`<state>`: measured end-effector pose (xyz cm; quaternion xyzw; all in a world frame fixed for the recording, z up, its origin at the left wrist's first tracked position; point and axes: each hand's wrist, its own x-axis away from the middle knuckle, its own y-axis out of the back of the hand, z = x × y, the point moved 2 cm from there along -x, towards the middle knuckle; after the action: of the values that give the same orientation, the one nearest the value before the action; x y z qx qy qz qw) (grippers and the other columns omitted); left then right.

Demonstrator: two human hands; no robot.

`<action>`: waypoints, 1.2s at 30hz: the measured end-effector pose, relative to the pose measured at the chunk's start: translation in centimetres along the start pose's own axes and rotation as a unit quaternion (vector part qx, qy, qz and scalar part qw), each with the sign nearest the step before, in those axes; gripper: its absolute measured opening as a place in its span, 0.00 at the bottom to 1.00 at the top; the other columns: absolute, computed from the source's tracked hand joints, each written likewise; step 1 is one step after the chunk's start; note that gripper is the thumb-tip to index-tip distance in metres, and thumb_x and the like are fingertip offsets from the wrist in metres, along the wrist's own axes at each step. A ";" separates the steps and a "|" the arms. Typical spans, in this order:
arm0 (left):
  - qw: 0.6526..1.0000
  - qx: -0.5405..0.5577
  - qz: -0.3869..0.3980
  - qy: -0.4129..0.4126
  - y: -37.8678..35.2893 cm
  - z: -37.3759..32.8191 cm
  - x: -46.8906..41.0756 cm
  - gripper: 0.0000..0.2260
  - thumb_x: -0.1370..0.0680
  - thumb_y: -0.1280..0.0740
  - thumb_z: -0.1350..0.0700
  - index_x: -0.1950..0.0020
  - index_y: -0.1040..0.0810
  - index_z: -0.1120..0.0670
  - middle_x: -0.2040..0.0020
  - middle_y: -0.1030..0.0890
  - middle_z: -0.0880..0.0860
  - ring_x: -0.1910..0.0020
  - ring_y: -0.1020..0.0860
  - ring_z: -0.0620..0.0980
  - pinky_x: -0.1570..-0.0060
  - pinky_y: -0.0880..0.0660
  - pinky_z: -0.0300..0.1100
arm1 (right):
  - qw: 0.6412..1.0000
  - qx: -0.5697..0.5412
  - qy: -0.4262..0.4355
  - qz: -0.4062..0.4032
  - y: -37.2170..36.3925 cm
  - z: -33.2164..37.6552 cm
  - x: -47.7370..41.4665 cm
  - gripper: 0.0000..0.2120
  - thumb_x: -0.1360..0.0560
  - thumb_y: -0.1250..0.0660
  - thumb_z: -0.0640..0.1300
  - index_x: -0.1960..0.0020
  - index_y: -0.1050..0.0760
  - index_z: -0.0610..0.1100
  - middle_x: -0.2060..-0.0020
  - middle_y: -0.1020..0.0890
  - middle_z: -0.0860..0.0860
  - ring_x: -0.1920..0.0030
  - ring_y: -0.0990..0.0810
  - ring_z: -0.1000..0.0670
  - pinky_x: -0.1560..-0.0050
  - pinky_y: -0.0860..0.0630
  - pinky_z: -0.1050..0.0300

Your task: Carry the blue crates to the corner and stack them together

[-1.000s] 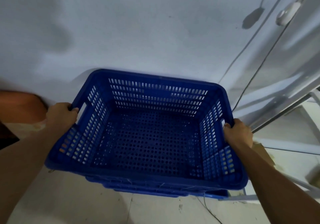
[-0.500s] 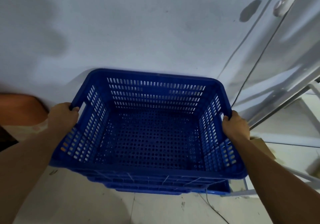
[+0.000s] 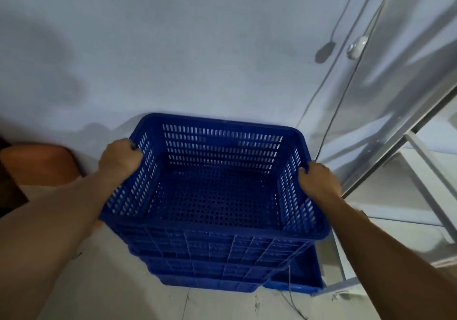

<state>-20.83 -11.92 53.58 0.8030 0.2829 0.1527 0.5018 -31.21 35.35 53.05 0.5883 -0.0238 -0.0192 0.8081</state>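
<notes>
A blue perforated crate [image 3: 215, 191] sits nested on top of a stack of other blue crates [image 3: 210, 274] on the floor against the pale wall. My left hand [image 3: 120, 157] grips the rim on its left side. My right hand [image 3: 317, 179] grips the rim on its right side. The top crate is empty, and its rim looks level. Only the front edges of the lower crates show beneath it.
A rounded orange-brown object [image 3: 37, 162] lies on the floor at the left by the wall. A metal-framed glass panel [image 3: 400, 121] stands close on the right, with cables [image 3: 329, 119] and a white switch [image 3: 356, 47] hanging along it. Pale tiled floor [image 3: 111, 295] lies in front.
The crate has gone down and away from me onto the stack, and both hands followed it. More of the lower crates' front edges now show.
</notes>
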 end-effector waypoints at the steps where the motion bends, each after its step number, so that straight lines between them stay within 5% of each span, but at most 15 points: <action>1: 1.000 0.003 0.011 -0.012 0.1 -0.8 1.6 0.10 0.22 0.36 0.55 0.50 0.19 0.60 0.52 0.18 0.60 0.54 0.20 0.61 0.52 0.20 0.52 | 1.000 -0.004 0.023 0.006 0.2 0.8 1.1 0.18 0.19 0.45 0.53 0.44 0.24 0.41 0.48 0.18 0.41 0.54 0.22 0.40 0.52 0.24 0.48; 4: 0.996 -0.020 0.067 -0.061 -1.8 -2.9 6.9 0.12 0.22 0.37 0.54 0.62 0.24 0.60 0.64 0.21 0.58 0.65 0.22 0.57 0.64 0.24 0.49 | 0.994 -0.002 0.087 0.072 -1.4 3.2 5.4 0.19 0.17 0.46 0.55 0.46 0.23 0.43 0.52 0.17 0.42 0.55 0.20 0.40 0.52 0.21 0.47; 10: 0.966 -0.117 0.181 -0.147 -9.6 -7.8 16.1 0.17 0.17 0.42 0.47 0.61 0.25 0.53 0.61 0.22 0.53 0.63 0.23 0.53 0.64 0.27 0.45 | 0.968 0.043 0.149 0.199 -8.6 8.6 13.1 0.19 0.16 0.48 0.53 0.48 0.23 0.43 0.54 0.19 0.44 0.59 0.24 0.43 0.58 0.25 0.49; 16: 0.967 -0.084 0.204 -0.125 -11.6 -8.7 15.7 0.16 0.19 0.42 0.45 0.62 0.26 0.52 0.59 0.22 0.51 0.61 0.23 0.53 0.61 0.25 0.47 | 0.964 0.049 0.134 0.224 -10.6 11.1 12.9 0.23 0.18 0.53 0.55 0.51 0.22 0.45 0.56 0.19 0.46 0.57 0.22 0.43 0.44 0.26 0.43; 21: 0.970 -0.081 0.200 -0.112 -11.7 -8.3 16.2 0.17 0.21 0.41 0.45 0.62 0.22 0.54 0.64 0.20 0.53 0.64 0.22 0.54 0.62 0.22 0.49 | 0.975 0.060 0.121 0.179 -11.0 10.7 13.5 0.27 0.19 0.54 0.57 0.58 0.21 0.45 0.65 0.20 0.47 0.66 0.23 0.44 0.62 0.28 0.49; 28: 0.969 -0.116 0.181 -0.124 -11.2 -8.4 17.0 0.18 0.19 0.46 0.47 0.65 0.27 0.53 0.66 0.21 0.52 0.68 0.23 0.53 0.65 0.27 0.47 | 0.981 0.070 0.099 0.154 -10.5 11.3 14.3 0.25 0.19 0.52 0.55 0.62 0.23 0.46 0.68 0.22 0.49 0.67 0.24 0.46 0.65 0.32 0.50; 36: 0.971 -0.130 0.127 -0.158 -12.8 -8.9 14.5 0.21 0.17 0.48 0.49 0.65 0.24 0.53 0.69 0.22 0.52 0.72 0.25 0.52 0.69 0.31 0.47 | 0.990 0.083 0.117 0.019 -12.3 11.5 12.3 0.19 0.18 0.53 0.53 0.60 0.30 0.48 0.72 0.31 0.52 0.73 0.34 0.48 0.70 0.39 0.52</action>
<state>-17.91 7.60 45.60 0.7744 0.0734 0.1217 0.6165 -19.70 19.90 45.08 0.6512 0.0579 0.0669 0.7537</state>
